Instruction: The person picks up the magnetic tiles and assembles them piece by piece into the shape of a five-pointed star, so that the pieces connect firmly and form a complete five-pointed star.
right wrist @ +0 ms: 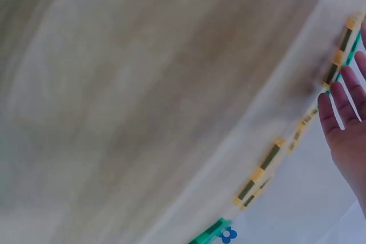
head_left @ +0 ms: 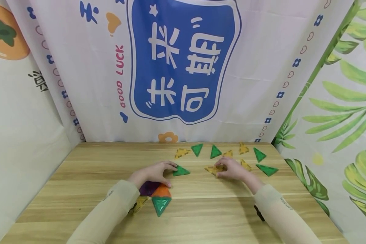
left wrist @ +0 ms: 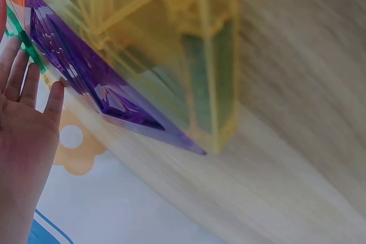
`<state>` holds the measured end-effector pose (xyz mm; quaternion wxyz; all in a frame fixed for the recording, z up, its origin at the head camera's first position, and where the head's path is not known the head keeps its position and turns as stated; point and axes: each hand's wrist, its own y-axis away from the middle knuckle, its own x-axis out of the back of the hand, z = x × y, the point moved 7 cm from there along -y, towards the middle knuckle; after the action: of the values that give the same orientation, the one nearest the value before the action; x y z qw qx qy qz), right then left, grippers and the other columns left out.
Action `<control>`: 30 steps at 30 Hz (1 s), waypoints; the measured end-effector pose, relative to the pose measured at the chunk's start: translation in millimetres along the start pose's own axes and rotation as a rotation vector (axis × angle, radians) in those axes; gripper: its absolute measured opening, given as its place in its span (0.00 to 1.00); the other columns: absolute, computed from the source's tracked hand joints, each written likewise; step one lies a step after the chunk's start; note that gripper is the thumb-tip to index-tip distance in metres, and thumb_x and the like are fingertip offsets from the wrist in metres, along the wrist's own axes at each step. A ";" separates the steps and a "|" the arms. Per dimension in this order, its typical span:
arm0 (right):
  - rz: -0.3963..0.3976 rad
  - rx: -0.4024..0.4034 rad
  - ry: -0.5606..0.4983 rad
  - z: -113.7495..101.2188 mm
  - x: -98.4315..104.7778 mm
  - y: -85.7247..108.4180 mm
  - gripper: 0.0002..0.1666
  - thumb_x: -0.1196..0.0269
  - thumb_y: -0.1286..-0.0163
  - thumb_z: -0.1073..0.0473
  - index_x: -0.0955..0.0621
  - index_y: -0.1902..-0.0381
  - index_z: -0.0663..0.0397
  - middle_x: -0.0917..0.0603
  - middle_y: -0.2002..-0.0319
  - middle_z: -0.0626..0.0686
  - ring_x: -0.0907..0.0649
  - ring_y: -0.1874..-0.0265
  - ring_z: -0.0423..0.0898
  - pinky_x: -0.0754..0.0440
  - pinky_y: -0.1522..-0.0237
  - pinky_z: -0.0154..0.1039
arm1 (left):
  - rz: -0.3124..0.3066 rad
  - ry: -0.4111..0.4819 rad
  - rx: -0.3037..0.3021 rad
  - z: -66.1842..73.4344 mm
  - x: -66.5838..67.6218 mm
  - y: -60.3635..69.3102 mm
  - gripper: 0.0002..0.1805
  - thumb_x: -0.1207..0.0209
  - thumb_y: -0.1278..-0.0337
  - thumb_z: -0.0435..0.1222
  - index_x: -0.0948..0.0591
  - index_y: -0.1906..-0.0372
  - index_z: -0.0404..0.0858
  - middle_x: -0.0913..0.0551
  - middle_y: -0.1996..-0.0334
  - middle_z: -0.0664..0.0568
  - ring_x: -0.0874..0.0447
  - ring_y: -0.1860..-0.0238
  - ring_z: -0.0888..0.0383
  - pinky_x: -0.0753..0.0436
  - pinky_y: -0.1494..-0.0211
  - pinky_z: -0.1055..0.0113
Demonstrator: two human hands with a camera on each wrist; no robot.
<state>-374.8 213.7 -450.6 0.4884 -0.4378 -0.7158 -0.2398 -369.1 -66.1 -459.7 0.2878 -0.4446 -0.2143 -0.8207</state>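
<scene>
In the head view, my left hand (head_left: 155,172) touches the near edge of a green triangular magnetic tile (head_left: 181,170) with its fingertips, the thumb apart beside an orange tile (head_left: 162,192). That orange tile joins a teal tile (head_left: 161,204), a purple tile (head_left: 149,188) and a yellow tile (head_left: 141,204), the last two partly hidden by my wrist and sleeve. My right hand (head_left: 232,168) pinches a yellow triangular tile (head_left: 212,169) lying flat on the table. Close up, the left wrist view shows the purple tile (left wrist: 86,72) standing tilted against yellow pieces (left wrist: 143,32).
Along the back of the wooden table (head_left: 109,156) lie several loose triangles, among them a yellow one (head_left: 182,153), a green one (head_left: 215,151) and a green one at right (head_left: 266,169). A printed curtain (head_left: 103,128) hangs behind the table.
</scene>
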 end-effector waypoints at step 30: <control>-0.203 0.258 0.009 -57.4 -36.5 -44.5 0.21 0.37 0.35 0.57 0.21 0.43 0.47 0.25 0.39 0.50 0.30 0.37 0.50 0.34 0.35 0.48 | 0.014 -0.006 0.000 0.2 1.4 -0.1 0.34 0.31 0.54 0.46 0.24 0.40 0.39 0.34 0.34 0.47 0.40 0.32 0.46 0.38 0.31 0.51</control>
<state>-379.9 132.8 -456.7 0.5169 -0.2957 -0.7791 -0.1960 -369.7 -66.3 -458.3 0.2929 -0.4487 -0.2118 -0.8173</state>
